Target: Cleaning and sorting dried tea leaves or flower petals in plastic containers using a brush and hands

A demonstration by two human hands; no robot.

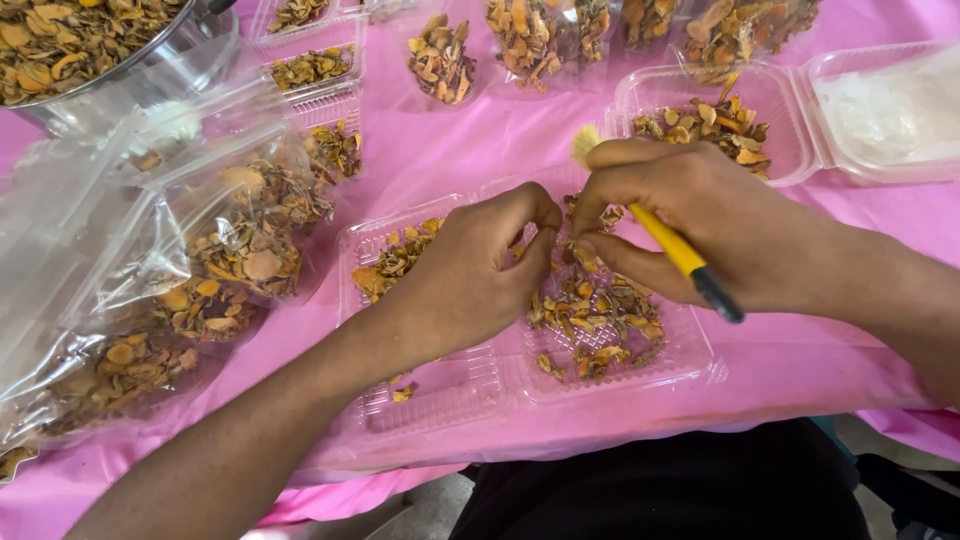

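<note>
From the head camera, a clear hinged tray (690,350) lies open in the middle, with dried orange-brown slices (595,310) in its right half. The left hand (470,275) pinches its fingers together over those slices. The right hand (690,215) is closed around a yellow brush (675,250). At 9 o'clock are clear bags (150,260) of slices. At 11 o'clock sits a metal bowl (150,65). At 1 o'clock another tray (790,130) holds more. Everything rests on a pink cloth (800,370).

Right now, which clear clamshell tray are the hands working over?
The open hinged tray nearest the person. Left hand and right hand, holding a yellow brush, sit over it; the other trays lie farther back.
</note>
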